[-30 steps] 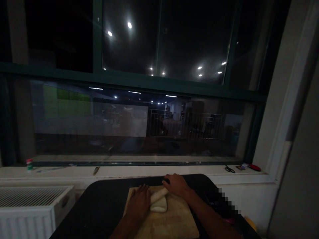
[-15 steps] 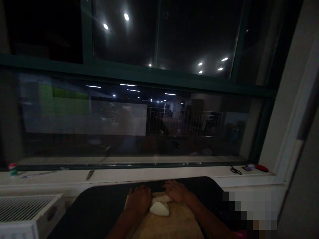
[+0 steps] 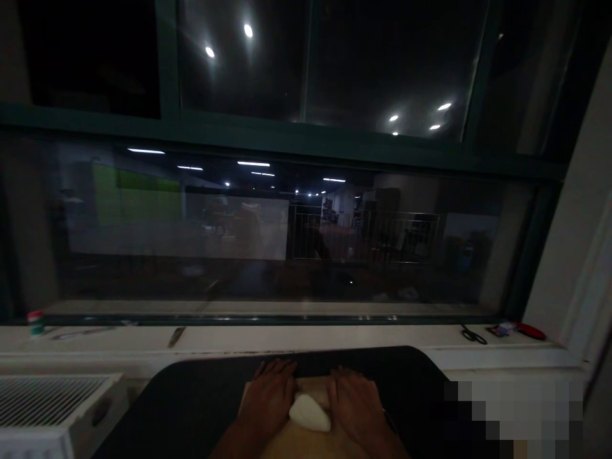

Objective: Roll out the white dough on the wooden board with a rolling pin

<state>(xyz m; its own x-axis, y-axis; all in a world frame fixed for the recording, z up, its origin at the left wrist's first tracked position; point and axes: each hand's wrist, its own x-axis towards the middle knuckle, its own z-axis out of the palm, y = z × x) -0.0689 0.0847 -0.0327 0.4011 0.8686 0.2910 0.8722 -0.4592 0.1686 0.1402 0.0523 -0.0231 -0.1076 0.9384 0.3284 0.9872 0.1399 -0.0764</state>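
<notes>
A pale lump of dough lies on a light wooden board, between my two hands. Just behind the dough, a light wooden bar that looks like a rolling pin spans from one hand to the other, its ends hidden under my palms. My left hand is over its left end, fingers curving forward across it. Over the right end lies my right hand, fingers likewise draped forward, its edge close to the dough. Dim light blurs the detail.
The board rests on a dark table against a white windowsill. Scissors and a red item lie on the sill at right; a red-capped container stands at left. A white radiator is left of the table.
Both hands have drawn nearer to me, and the right hand has turned to point more straight ahead. The dough appears slightly lower and turned. The camera view has shifted a little.
</notes>
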